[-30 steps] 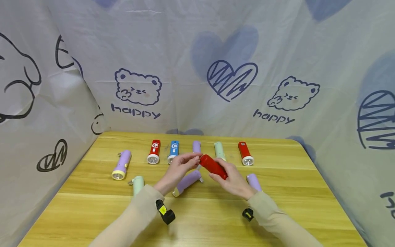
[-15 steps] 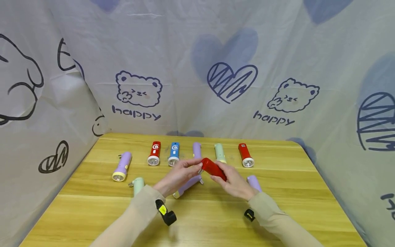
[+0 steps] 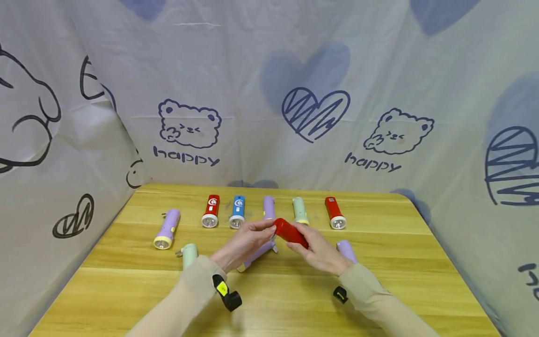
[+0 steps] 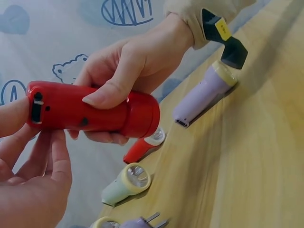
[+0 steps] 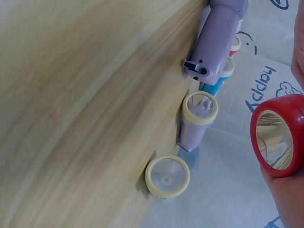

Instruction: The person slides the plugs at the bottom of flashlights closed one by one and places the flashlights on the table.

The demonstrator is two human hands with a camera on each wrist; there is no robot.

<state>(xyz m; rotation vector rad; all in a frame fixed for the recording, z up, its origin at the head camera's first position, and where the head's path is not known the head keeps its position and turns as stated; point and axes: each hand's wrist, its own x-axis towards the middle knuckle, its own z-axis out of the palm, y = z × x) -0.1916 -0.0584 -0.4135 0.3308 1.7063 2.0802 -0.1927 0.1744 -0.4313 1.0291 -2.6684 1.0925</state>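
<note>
A red flashlight (image 3: 289,233) is held above the middle of the table, tilted, its tail toward the left hand. My right hand (image 3: 316,250) grips its body from the right; in the left wrist view the thumb lies along the red flashlight (image 4: 107,118). At the tail, the fingers and thumb of my left hand (image 3: 244,241) pinch the end, close to a dark slot (image 4: 36,108). The lens of the red flashlight (image 5: 285,137) faces the right wrist camera. Beneath the left hand lies a purple flashlight (image 3: 259,254) with metal prongs out, partly hidden.
Along the back stand a red (image 3: 212,204), a blue (image 3: 239,204), a purple (image 3: 268,206), a green (image 3: 299,207) and another red flashlight (image 3: 332,208). Purple flashlights lie left (image 3: 170,224) and right (image 3: 346,250). A green one (image 3: 190,256) sits by the left sleeve. Printed cloth encloses the table (image 3: 290,304).
The left hand has dropped slightly at the flashlight's tail and covers more of the purple flashlight below. The right hand keeps its grip. The head view has tilted up a little.
</note>
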